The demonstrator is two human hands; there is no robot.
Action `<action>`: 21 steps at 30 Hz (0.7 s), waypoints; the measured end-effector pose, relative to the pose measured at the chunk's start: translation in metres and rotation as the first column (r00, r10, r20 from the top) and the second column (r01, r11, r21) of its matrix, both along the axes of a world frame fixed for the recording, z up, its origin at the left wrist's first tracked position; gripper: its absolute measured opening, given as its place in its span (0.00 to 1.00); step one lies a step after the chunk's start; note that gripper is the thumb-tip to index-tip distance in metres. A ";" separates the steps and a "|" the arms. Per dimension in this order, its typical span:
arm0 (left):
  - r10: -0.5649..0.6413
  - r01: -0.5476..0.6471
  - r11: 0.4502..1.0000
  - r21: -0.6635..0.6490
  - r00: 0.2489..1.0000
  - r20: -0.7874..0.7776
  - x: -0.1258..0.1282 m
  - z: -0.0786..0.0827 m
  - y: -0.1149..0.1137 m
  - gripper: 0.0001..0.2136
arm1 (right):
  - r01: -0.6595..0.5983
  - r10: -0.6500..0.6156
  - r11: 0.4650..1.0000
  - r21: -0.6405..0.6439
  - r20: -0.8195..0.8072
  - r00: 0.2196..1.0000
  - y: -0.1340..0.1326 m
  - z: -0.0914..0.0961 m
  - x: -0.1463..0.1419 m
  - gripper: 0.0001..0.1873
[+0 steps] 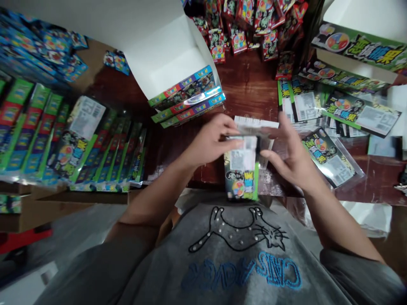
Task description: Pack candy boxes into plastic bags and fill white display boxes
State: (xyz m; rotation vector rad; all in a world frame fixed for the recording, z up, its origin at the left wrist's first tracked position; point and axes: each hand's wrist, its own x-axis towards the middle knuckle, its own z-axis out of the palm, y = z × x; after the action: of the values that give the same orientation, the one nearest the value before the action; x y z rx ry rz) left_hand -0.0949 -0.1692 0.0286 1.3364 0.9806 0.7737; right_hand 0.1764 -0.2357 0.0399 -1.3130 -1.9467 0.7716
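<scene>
A flat candy box (241, 169) with a black, green and white printed face stands upright near the table's front edge. My left hand (219, 142) is closed on its upper left part, thumb across the front. At its top a white strip (256, 122) shows, perhaps a flap or packet edge; blur hides which. To the right of the box my right hand (294, 159) has thumb and fingers spread apart, its fingertips smeared and close to the strip. Clear plastic film (266, 156) seems to show between the box and my right thumb.
An open white carton (171, 55) holds several colourful boxes at its front. Packed boxes (28, 131) stand in rows at left. Red candy packets (244, 21) heap at the back, blue packets (54, 46) at far left. Flat printed boxes in plastic (330, 159) lie at right.
</scene>
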 end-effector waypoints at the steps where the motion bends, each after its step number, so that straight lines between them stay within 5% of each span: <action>1: 0.108 -0.109 0.994 0.004 0.994 0.034 -0.009 0.001 -0.001 0.18 | 0.081 -0.080 0.997 0.005 -0.121 0.989 -0.006 -0.006 0.003 0.47; 4: 0.356 -0.353 0.934 -0.049 0.912 0.206 -0.030 -0.002 -0.014 0.25 | 0.263 -0.270 0.962 -0.076 -0.413 0.870 -0.026 -0.025 -0.001 0.46; 7: 0.409 -0.385 0.912 -0.138 0.873 0.266 -0.034 -0.013 -0.045 0.34 | 0.376 -0.402 0.915 -0.148 -0.422 0.813 -0.036 -0.039 -0.019 0.47; 10: 0.290 -0.274 0.954 -0.124 0.946 0.145 -0.030 -0.026 -0.075 0.29 | 0.491 -0.494 0.864 -0.113 -0.383 0.781 -0.030 -0.043 -0.034 0.44; 13: 0.075 -0.074 0.996 -0.041 0.997 0.015 -0.024 -0.031 -0.085 0.20 | 0.460 -0.455 0.885 -0.076 -0.353 0.817 -0.020 -0.041 -0.042 0.43; 21: -0.008 0.008 0.999 0.043 1.000 0.001 -0.014 -0.024 -0.073 0.30 | 0.466 -0.402 0.878 0.108 -0.363 0.841 -0.031 -0.043 -0.072 0.37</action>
State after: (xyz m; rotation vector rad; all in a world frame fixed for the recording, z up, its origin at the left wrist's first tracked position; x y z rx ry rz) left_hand -0.1089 -0.2426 0.0042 1.3764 0.9617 0.7936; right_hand 0.1048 -0.2669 -0.0032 -1.3400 -1.3463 0.5169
